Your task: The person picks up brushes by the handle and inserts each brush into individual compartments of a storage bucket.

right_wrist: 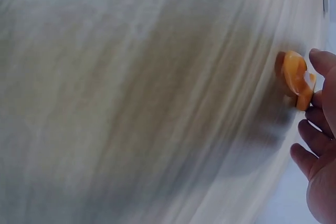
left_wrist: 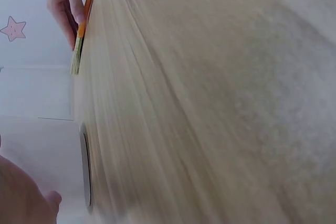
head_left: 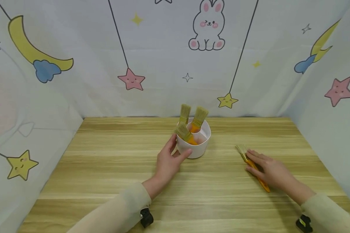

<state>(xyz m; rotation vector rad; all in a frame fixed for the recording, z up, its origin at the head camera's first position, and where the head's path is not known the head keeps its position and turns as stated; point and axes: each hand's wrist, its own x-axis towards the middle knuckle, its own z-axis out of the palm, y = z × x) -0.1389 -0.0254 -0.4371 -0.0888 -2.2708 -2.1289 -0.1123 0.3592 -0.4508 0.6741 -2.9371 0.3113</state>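
My left hand (head_left: 167,158) holds a white round brush pot (head_left: 196,150) by its left side, thumb across the front and fingers around the back. Three paintbrushes stand in the pot, bristles up: one leans left at the front (head_left: 188,134), one is at the back left (head_left: 185,113), one at the back right (head_left: 199,118). To the right, my right hand (head_left: 269,170) has thumb and fingers around the orange handle of another paintbrush (head_left: 263,184), low over the table. Its bristles point away from me. The right wrist view shows the handle end (right_wrist: 295,72) between thumb and fingers.
The wood-grain table (head_left: 119,155) carries the pot near its back edge. A white curtain (head_left: 163,48) with printed stars, moons and a rabbit rises behind the table and along both sides. Black wrist cameras (head_left: 146,217) sit at both sleeves.
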